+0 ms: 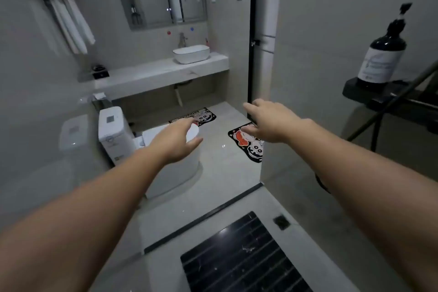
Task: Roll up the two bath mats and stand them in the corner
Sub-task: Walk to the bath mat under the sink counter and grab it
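Two black bath mats with cartoon skull prints lie flat on the pale floor. The far mat (205,115) lies under the vanity counter, partly hidden by my left hand. The near mat (248,147) lies by the glass partition's edge, its right part cut off by the partition and my right hand. My left hand (176,141) is stretched forward above the toilet, fingers apart, holding nothing. My right hand (270,121) reaches forward in the air, fingers spread, also holding nothing. Both hands are well above the mats.
A white toilet (173,173) stands left of centre. Behind it is a counter (151,73) with a basin (190,53). A black threshold strip (203,216) and a dark slatted shower floor (244,258) are near me. At the right, a shelf (388,97) holds a pump bottle (381,59).
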A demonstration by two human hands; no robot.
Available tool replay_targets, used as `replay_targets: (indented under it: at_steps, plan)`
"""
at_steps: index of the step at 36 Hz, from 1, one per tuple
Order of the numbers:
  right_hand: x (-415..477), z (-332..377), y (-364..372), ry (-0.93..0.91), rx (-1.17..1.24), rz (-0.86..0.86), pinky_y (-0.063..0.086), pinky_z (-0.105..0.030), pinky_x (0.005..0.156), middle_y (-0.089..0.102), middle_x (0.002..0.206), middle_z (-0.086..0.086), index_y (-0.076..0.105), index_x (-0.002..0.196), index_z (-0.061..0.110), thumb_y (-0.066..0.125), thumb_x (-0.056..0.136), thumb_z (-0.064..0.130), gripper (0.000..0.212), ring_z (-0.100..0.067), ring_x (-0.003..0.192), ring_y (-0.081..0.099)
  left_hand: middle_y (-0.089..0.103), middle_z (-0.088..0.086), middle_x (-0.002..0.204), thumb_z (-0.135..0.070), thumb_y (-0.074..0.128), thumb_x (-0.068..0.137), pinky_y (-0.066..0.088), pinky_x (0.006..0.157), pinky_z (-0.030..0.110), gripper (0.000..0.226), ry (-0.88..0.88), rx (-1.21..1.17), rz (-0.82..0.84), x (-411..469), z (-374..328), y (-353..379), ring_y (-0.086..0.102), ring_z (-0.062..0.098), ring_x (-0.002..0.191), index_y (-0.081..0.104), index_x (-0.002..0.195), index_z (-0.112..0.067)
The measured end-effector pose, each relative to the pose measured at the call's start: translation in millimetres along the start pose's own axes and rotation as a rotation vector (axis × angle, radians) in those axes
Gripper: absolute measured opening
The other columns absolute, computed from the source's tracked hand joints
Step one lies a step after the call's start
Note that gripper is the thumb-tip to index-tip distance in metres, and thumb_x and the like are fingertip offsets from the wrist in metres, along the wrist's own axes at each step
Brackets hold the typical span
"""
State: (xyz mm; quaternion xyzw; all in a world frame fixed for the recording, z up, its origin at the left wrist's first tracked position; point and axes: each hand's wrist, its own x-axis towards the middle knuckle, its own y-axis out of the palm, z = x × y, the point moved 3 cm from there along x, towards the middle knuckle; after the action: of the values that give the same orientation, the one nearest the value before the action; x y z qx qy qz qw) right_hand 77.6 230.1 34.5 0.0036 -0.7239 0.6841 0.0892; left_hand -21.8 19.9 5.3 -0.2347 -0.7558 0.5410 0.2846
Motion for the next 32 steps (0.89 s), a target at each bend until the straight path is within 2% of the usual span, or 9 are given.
replay_targets:
  at_steps: [4,10,14,23,32]
  plan:
    - [22,-30,8,-0.018,0.007,0.006,0.042,-0.040,0.088,0.049,0.128,-0.013,0.036,0.137,0.017,0.048,0.091,0.053,0.059,-0.035,0.111,0.053,0.037,0.002,0.150,-0.043,0.052,0.093,0.032,0.107,0.034,0.061,-0.052,-0.005,0.007,28,-12,12,0.036,0.021,0.135,0.033,0.145,-0.019]
    - [60,-55,26,-0.035,0.020,0.070,0.044,-0.044,0.095,0.048,0.134,-0.014,0.033,0.141,0.018,0.047,0.091,0.053,0.063,-0.035,0.116,0.051,0.036,0.002,0.151,-0.047,0.052,0.092,0.031,0.109,0.036,0.064,-0.111,0.007,0.009,59,-6,32,0.036,0.021,0.136,0.033,0.145,-0.017]
    - [83,-60,41,-0.068,0.023,0.099,0.045,-0.043,0.093,0.048,0.133,-0.014,0.035,0.140,0.018,0.047,0.091,0.052,0.062,-0.036,0.117,0.051,0.036,0.003,0.151,-0.047,0.052,0.092,0.030,0.110,0.036,0.064,-0.140,0.010,0.018,74,5,45,0.034,0.022,0.137,0.033,0.145,-0.016]
    - [154,-63,73,-0.119,0.005,0.121,0.046,-0.043,0.092,0.051,0.132,-0.012,0.038,0.136,0.018,0.047,0.090,0.053,0.059,-0.034,0.116,0.052,0.037,0.004,0.150,-0.046,0.052,0.092,0.032,0.109,0.038,0.064,-0.190,-0.008,0.029,127,51,66,0.036,0.024,0.135,0.033,0.145,-0.017]
    - [259,-71,92,-0.029,0.016,0.116,0.044,-0.042,0.096,0.048,0.136,-0.012,0.033,0.143,0.018,0.046,0.092,0.053,0.064,-0.033,0.119,0.051,0.038,0.001,0.150,-0.046,0.053,0.091,0.033,0.108,0.038,0.062,-0.163,0.015,0.004,217,118,68,0.038,0.023,0.134,0.035,0.144,-0.019]
